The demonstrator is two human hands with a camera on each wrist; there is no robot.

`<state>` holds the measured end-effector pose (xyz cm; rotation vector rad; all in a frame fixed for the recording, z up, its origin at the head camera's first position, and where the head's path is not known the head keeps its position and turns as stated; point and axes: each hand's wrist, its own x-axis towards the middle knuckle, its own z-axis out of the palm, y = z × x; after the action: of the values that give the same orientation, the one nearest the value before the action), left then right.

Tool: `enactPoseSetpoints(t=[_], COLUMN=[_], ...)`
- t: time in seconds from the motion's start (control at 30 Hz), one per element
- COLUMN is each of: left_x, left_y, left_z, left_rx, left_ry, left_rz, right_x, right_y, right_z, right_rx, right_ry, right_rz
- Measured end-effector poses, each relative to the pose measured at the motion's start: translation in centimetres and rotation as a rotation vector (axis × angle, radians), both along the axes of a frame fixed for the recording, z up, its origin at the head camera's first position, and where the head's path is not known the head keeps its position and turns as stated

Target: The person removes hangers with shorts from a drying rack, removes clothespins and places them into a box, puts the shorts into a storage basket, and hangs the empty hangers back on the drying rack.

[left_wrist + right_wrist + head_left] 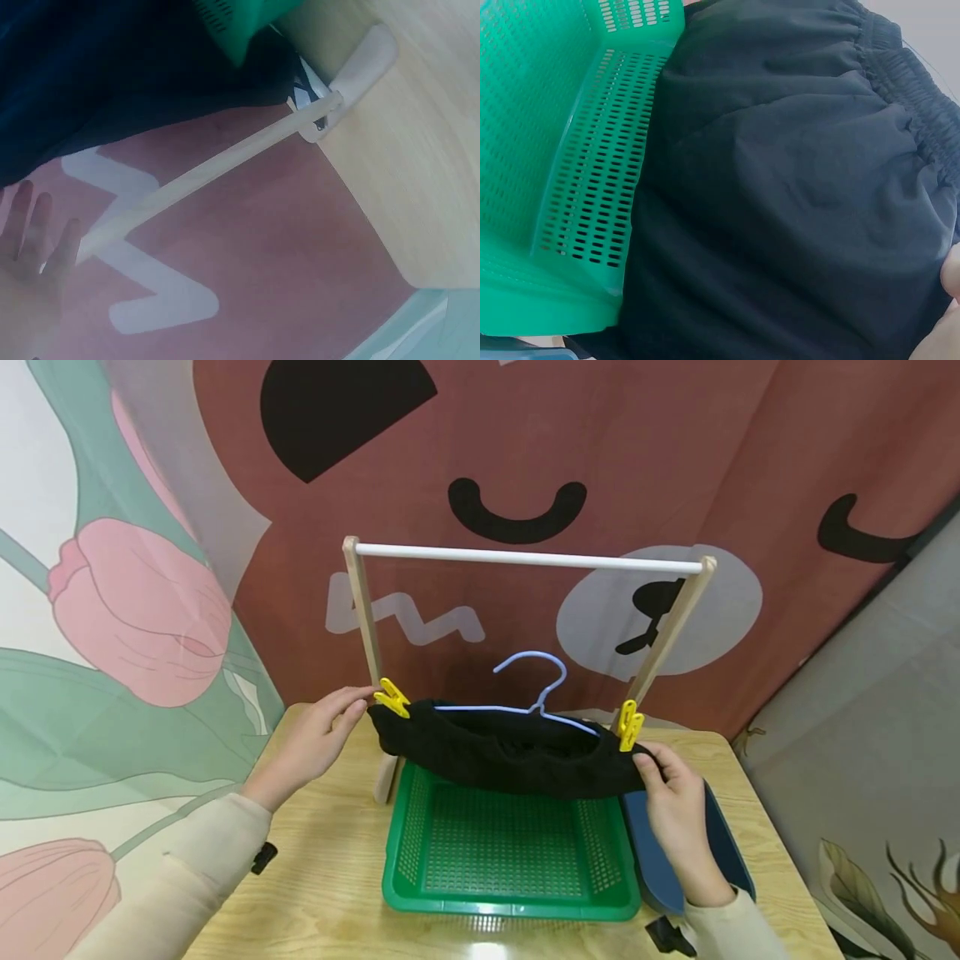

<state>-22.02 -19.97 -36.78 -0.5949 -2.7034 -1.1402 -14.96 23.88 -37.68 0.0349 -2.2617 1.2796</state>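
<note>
Black pants with a gathered elastic waistband hang from a light blue hanger; their leg shape is hidden. A yellow clothespin grips the waistband's left end, and a second yellow clothespin its right end. My left hand is beside the left clothespin, fingers extended; the left wrist view shows these fingers straight and spread just below the dark cloth. At the right end my right hand pinches the waistband, thumb in front, other fingers partly hidden behind.
Behind the pants stands a wooden rack with a white bar. Below them lies a green perforated basket, with a blue tray to its right. All stand on a wooden table before a printed curtain.
</note>
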Motion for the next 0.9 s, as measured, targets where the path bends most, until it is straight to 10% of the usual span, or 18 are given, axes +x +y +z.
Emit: enactPoseSetpoints(t=[0.27,0.63,0.9], left_x=[0.9,1.3,2.3], left_y=[0.9,2.0,2.0], left_z=[0.3,0.0,-0.2], left_rx=[-0.149,-0.135,-0.129], left_ry=[0.027,0.155,0.107], left_rz=[-0.011,-0.039,-0.04], right_x=[-0.1,0.0,0.0], right_y=[-0.2,-0.5,-0.3], right_z=[0.0,0.0,-0.3], right_rx=[-0.012,0.003,0.007], right_ry=[0.0,-0.02,-0.033], right_rz=[0.005,-0.003,0.032])
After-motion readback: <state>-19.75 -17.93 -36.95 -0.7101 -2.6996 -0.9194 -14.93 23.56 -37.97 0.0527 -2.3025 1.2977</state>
